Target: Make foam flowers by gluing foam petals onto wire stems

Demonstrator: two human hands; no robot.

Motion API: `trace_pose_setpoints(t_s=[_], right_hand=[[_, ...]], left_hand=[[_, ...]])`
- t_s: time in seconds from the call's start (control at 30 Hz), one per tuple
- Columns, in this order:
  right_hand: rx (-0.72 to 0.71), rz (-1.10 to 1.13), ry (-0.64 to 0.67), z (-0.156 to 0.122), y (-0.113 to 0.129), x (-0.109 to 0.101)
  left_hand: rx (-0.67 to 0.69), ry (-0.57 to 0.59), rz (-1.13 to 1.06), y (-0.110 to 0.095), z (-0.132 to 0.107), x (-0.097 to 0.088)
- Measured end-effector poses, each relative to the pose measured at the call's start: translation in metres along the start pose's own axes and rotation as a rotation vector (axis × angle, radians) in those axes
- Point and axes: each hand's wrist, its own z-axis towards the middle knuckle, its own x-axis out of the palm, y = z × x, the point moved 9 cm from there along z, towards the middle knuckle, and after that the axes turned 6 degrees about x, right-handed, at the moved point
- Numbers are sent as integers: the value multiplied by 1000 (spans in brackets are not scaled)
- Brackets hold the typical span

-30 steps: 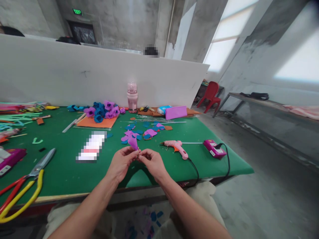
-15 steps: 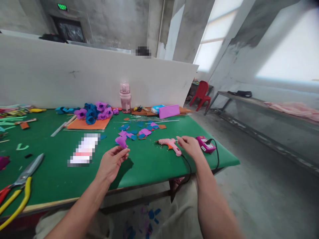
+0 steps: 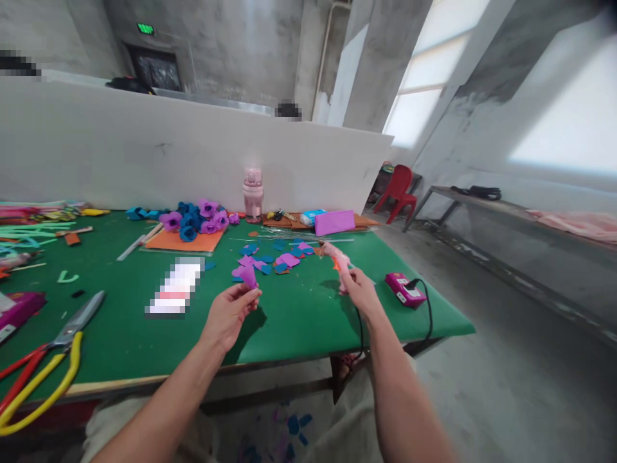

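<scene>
Between the thumb and fingers of my left hand [image 3: 232, 313] is a purple paper petal [image 3: 249, 276], held up over the green table [image 3: 289, 321]. My right hand [image 3: 361, 289] is closed around the pink glue gun [image 3: 340, 260], whose nozzle points away to the upper left. The gun's black cord hangs over the table's near edge. Loose purple and blue paper petals [image 3: 287, 260] lie scattered just beyond my hands. Farther back, finished purple and blue paper flowers [image 3: 190, 225] rest on an orange sheet [image 3: 183, 243].
Large scissors [image 3: 72, 328] with red and yellow handles lie at the left. A magenta box [image 3: 405, 290] with a plugged cord sits near the right edge. At the back stand a pink bottle [image 3: 253, 196] and a white partition [image 3: 202, 154]. A blurred-out phone-like shape [image 3: 176, 287] lies left of centre.
My right hand has taken hold of the glue gun, which now points farther away from me. The left hand keeps the petal. The camera view has shifted slightly left.
</scene>
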Motion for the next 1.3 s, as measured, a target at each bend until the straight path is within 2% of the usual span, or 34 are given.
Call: trace_pose_setpoints(t_s=[0.07, 0.13, 0.23, 0.37, 0.47, 0.8, 0.97, 1.1, 1.3], right_hand=[[96, 350, 74, -7, 5, 12], [144, 525, 203, -16, 16, 32], [203, 682, 402, -31, 28, 60], [320, 857, 560, -49, 32, 90], [272, 833, 658, -61, 43, 102], [-85, 282, 531, -78, 73, 81], [-273, -2, 407, -85, 84, 72], [-374, -23, 358, -89, 92, 69], [-395, 55, 361, -90, 96, 68]], left_hand=[[19, -20, 5, -2, 1, -3], [32, -40, 6, -3, 2, -6], [32, -60, 1, -3, 3, -9], [36, -58, 0, -2, 3, -11], [45, -51, 7, -3, 3, -11], [161, -65, 105, -14, 4, -11], [181, -53, 125, -15, 3, -9], [189, -44, 132, -15, 3, -9], [182, -30, 140, -16, 2, -5]])
